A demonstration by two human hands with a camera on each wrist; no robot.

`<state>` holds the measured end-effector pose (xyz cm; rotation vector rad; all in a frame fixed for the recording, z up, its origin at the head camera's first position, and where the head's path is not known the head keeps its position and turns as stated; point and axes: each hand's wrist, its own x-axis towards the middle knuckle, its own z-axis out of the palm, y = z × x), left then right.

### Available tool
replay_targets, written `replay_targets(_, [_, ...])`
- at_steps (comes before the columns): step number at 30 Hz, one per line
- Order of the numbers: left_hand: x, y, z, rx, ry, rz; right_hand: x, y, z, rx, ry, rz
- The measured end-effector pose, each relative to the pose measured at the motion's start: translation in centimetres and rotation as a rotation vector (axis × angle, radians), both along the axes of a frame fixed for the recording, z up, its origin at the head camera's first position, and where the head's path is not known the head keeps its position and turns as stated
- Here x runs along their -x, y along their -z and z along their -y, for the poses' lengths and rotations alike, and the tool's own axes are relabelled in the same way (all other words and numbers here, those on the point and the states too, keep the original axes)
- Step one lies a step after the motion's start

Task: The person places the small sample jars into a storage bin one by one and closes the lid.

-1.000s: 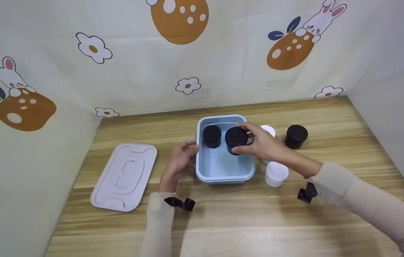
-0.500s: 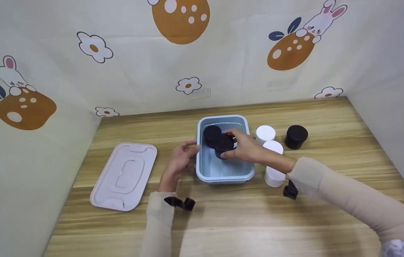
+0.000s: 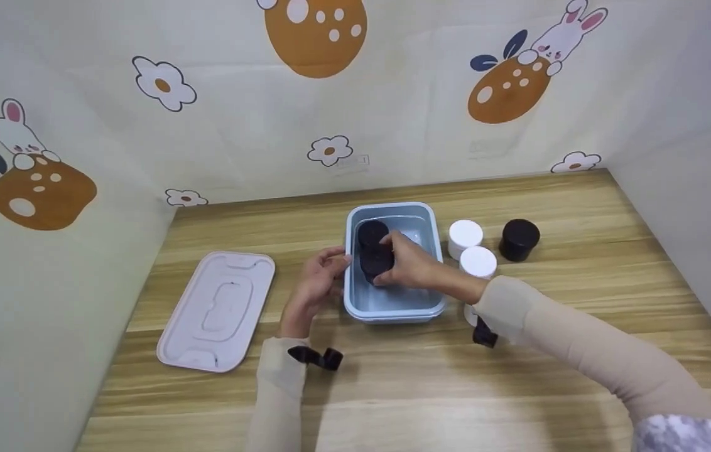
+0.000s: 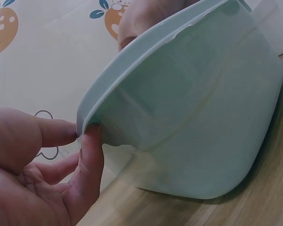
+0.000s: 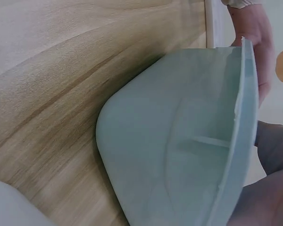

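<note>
Between right fingers (image 3: 397,245), partly hidden jar (image 3: 375,260)

Lid (image 3: 217,312) left of tub (image 3: 396,314), jars (image 3: 373,232) inside and right

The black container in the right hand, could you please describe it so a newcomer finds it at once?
On the wooden table sits an open blue bin. Along its left side are a far black container and a near black container; yours is the near one, set apart by the right hand gripping it.
</note>
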<state>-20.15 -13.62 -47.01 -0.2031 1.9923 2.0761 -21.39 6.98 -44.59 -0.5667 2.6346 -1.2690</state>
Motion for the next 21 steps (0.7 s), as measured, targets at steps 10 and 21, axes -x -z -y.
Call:
replay_targets(10, [0.16,0.16,-0.01,-0.042,0.001,0.000,0.22,0.32,0.75,-0.092,0.050,0.049])
replay_targets(21, [0.08,0.09,0.12,0.021,0.005,-0.002,-0.06,-0.66,0.32,-0.010,0.043,0.102])
